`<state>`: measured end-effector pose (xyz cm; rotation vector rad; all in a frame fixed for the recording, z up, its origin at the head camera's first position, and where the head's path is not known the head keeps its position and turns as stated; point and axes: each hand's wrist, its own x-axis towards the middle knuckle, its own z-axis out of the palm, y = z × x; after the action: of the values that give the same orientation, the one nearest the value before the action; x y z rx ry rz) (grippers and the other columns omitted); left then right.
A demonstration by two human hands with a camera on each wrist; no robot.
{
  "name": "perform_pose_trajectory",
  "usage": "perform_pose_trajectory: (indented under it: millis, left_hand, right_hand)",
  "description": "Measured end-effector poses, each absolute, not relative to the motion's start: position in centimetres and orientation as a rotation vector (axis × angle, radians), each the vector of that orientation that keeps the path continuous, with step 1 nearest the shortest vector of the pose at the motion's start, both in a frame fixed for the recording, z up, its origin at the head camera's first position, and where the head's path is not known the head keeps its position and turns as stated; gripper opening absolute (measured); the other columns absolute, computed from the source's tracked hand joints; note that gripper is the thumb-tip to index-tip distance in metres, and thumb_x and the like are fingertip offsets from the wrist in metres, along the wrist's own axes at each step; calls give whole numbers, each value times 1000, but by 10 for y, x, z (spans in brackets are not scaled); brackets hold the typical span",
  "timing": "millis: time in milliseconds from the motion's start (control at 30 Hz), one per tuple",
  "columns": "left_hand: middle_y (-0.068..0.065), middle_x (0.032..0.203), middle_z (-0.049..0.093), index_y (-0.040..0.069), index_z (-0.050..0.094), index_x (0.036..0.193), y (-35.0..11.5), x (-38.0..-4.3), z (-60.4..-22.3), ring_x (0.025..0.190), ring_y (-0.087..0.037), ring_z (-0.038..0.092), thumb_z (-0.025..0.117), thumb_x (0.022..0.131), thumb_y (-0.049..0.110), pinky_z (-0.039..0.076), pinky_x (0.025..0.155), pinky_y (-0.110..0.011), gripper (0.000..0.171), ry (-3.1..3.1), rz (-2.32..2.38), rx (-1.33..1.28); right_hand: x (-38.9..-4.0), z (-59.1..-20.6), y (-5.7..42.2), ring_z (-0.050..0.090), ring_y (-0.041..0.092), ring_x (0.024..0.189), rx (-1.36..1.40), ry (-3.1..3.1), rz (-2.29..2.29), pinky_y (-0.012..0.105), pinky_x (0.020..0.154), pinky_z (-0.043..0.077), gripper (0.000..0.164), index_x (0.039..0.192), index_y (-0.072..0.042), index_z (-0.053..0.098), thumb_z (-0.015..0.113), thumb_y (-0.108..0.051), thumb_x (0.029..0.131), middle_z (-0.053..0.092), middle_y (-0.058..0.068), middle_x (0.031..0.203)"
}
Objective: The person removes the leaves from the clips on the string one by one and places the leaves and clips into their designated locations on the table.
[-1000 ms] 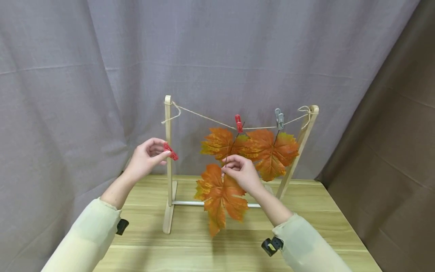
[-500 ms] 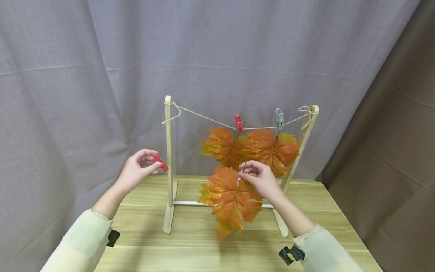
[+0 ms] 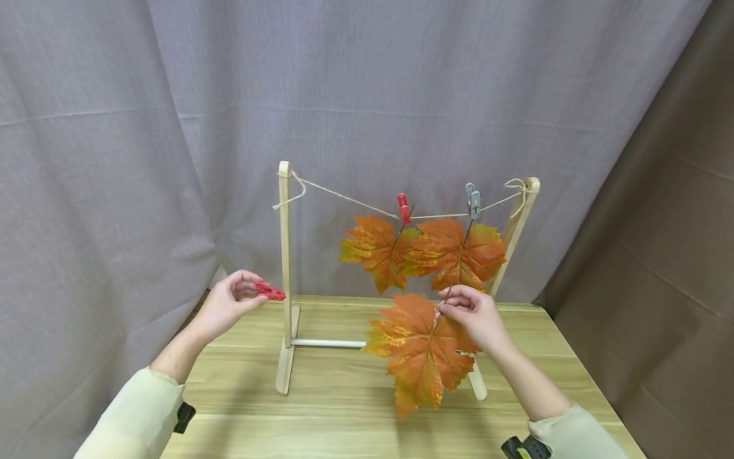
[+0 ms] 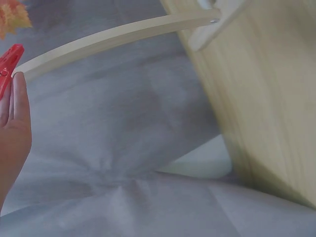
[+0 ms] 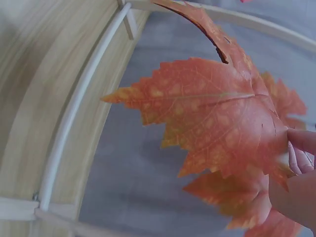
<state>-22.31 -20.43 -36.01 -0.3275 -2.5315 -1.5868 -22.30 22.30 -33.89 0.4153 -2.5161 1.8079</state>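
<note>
My left hand [image 3: 228,305] pinches a red clothespin [image 3: 270,291] between thumb and fingers, just left of the rack's left post. The same clothespin [image 4: 9,66] shows at the left edge of the left wrist view. In my right hand [image 3: 474,319] is the stem of an orange maple leaf [image 3: 427,350], which hangs below the fingers in front of the rack. Behind it, two more maple leaves hang from a string [image 3: 344,201]. A red clothespin [image 3: 404,208] grips the stem of the left leaf [image 3: 378,250]; a grey clothespin [image 3: 473,203] grips that of the right leaf [image 3: 459,255].
The string is tied between the left wooden post [image 3: 285,255] and the right wooden post [image 3: 518,223]. A white bar [image 3: 329,343] joins the rack's feet low over the wooden table [image 3: 321,421]. Grey curtain [image 3: 367,95] surrounds the back and sides.
My right hand has moved right and slightly down, carrying the maple leaf with it. My left hand has drawn left and down with its red clothespin, away from the left post.
</note>
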Motion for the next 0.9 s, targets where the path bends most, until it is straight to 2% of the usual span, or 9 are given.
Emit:
perform_pose_trajectory:
  millis: [200,400,567,733,900]
  left_hand:
    - [-25,103,65,-9,53,113,-213,-216,-378,84,8,59,65,85,4,52,75,-14,33,-2561,-1578,-361]
    - [-24,104,66,-9,55,114,-222,-211,-394,86,8,59,66,86,8,52,76,-16,34,-2623,-1571,-340]
    - [-26,104,65,-10,54,108,-229,-207,-410,85,4,61,65,84,4,53,74,-17,30,-2632,-1627,-332]
    - [-26,102,64,-12,52,107,-237,-203,-431,83,4,60,63,82,-1,53,73,-17,30,-2643,-1678,-315]
    - [-22,99,65,-12,52,105,-241,-199,-449,81,2,60,63,82,0,53,72,-17,29,-2680,-1703,-305]
  right_hand:
    - [-219,-348,250,65,-2,78,311,-2547,1763,14,74,52,31,111,14,53,61,-8,89,66,-18,78]
    - [-214,-353,279,63,-5,77,188,-2559,1724,12,72,50,22,107,4,57,61,-10,90,66,-21,78]
    - [-210,-366,304,63,-6,75,141,-2547,1718,10,70,49,11,101,-11,61,60,-9,90,66,-22,77]
    - [-206,-384,328,63,-5,74,111,-2512,1776,11,66,49,24,90,-29,62,59,-4,90,68,-19,76]
    - [-204,-405,352,61,-8,75,-24,-2577,1731,11,66,48,17,92,-27,61,60,-10,91,67,-21,75]
